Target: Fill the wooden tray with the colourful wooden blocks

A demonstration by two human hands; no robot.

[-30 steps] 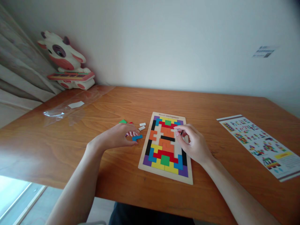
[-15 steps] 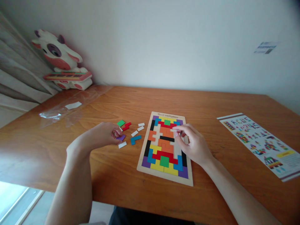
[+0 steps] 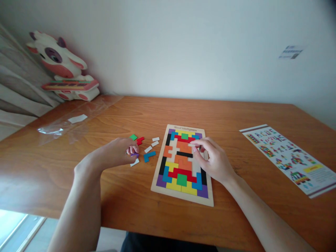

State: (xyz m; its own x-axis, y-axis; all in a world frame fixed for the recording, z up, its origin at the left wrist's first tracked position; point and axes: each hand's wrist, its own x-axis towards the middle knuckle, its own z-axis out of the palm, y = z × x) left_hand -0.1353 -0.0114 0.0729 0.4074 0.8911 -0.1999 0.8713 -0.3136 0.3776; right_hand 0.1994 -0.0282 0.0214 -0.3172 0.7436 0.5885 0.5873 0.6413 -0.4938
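My left hand is over the loose pieces left of the board, its fingers curled down onto a purple puzzle piece that they partly cover. Around it lie a green piece, a red piece, a blue L-shaped piece and several small white pieces. My right hand is above the upper right of the wooden puzzle board, thumb and forefinger pinching a small pale piece, mostly hidden. Coloured pieces fill much of the board; pale gaps show around the orange and black ones in its middle.
A printed pattern sheet lies on the right of the wooden table. Clear plastic wrapping with a white slip is at the left. A cow-shaped toy keyboard stands behind it, near the curtain and wall.
My left fingers have shifted slightly right, over the purple piece. My right hand stays pinched above the board. The whole view has shifted slightly, so things sit a little farther left.
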